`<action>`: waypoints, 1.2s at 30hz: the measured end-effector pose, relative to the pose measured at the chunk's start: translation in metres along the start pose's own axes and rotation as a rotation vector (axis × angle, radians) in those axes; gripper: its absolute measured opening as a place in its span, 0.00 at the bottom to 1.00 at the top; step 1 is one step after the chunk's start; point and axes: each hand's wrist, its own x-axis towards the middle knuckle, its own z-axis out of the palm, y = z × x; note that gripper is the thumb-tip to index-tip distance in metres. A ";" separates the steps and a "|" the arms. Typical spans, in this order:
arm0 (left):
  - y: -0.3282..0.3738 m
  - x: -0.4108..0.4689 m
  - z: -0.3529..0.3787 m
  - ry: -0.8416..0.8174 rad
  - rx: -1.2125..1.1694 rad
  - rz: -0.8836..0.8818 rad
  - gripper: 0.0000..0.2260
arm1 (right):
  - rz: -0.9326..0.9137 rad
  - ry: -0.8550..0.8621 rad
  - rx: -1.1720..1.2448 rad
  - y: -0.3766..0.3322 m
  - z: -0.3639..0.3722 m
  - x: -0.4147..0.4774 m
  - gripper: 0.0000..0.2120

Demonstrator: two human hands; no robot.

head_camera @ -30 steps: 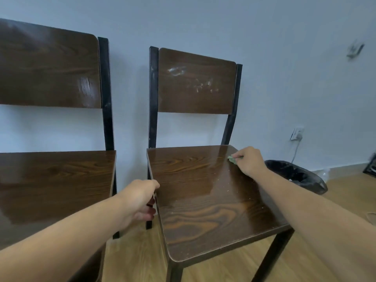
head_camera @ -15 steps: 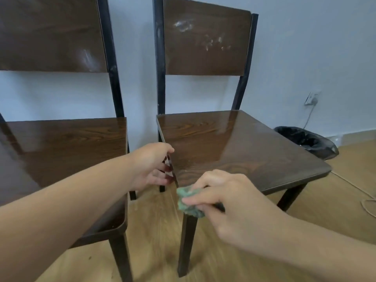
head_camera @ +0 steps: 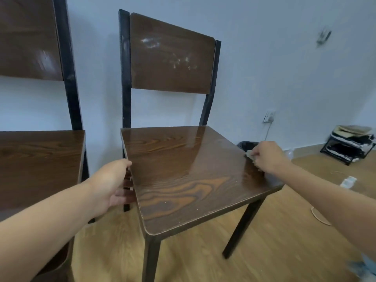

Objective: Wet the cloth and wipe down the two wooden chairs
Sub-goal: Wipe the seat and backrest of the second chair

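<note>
Chair seat (head_camera: 183, 169): glossy wood-grain, dusty specks; frame (head_camera: 125, 68) matt blk metal; floor (head_camera: 284, 251) wood laminate.

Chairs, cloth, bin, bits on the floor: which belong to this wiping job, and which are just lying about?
Part of the job:
- right chair, its seat being wiped
- left chair
- cloth, bunched in the right hand
- left hand, gripping the right chair's seat edge

Just lying about:
- black bin
- wall socket with cable
- black rack
- round disc on the floor

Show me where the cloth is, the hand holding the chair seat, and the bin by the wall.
cloth (head_camera: 250, 155): head view, the bit showing past the right hand's fingertips.
left hand (head_camera: 114, 183): head view, back of the hand.
bin (head_camera: 247, 144): head view, its black liner.
</note>
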 end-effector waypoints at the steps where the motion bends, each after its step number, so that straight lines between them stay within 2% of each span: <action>1: -0.001 0.000 0.000 0.003 -0.006 -0.001 0.11 | 0.071 0.039 0.039 0.011 -0.005 0.009 0.13; 4: -0.003 0.001 -0.001 0.032 -0.006 -0.019 0.11 | 0.107 0.164 0.165 0.012 -0.008 0.029 0.15; 8: 0.000 -0.003 0.002 0.051 0.015 -0.062 0.17 | 0.024 -0.007 0.265 -0.022 0.012 0.018 0.11; 12: 0.008 -0.010 0.001 0.019 0.024 -0.104 0.23 | -0.082 -0.048 0.260 -0.038 0.005 -0.043 0.11; 15: 0.013 -0.014 -0.002 -0.002 0.050 -0.118 0.25 | -0.229 -0.075 0.284 -0.070 -0.012 -0.110 0.12; 18: 0.015 -0.016 -0.003 -0.013 0.102 -0.106 0.23 | -0.483 -0.137 0.381 -0.125 -0.021 -0.163 0.12; 21: 0.016 -0.018 -0.003 -0.009 0.114 -0.098 0.17 | -0.712 -0.149 0.423 -0.168 -0.024 -0.186 0.13; 23: 0.016 -0.021 0.001 0.003 0.076 -0.099 0.15 | -0.776 -0.144 0.387 -0.176 -0.025 -0.186 0.13; 26: 0.015 -0.021 0.003 0.019 0.024 -0.100 0.17 | -0.757 -0.184 0.295 -0.161 -0.024 -0.172 0.14; 28: 0.012 -0.020 0.003 0.026 0.008 -0.102 0.20 | -0.668 -0.135 0.207 -0.130 -0.017 -0.151 0.14; 31: 0.011 -0.021 -0.003 0.019 -0.012 -0.112 0.22 | -0.343 -0.032 0.123 -0.055 -0.015 -0.115 0.13; 34: 0.012 -0.022 -0.012 0.010 -0.029 -0.134 0.24 | 0.000 -0.036 0.092 0.011 -0.031 -0.092 0.15; 36: 0.012 -0.022 -0.014 0.008 -0.038 -0.134 0.24 | 0.107 -0.020 0.128 0.026 -0.036 -0.085 0.16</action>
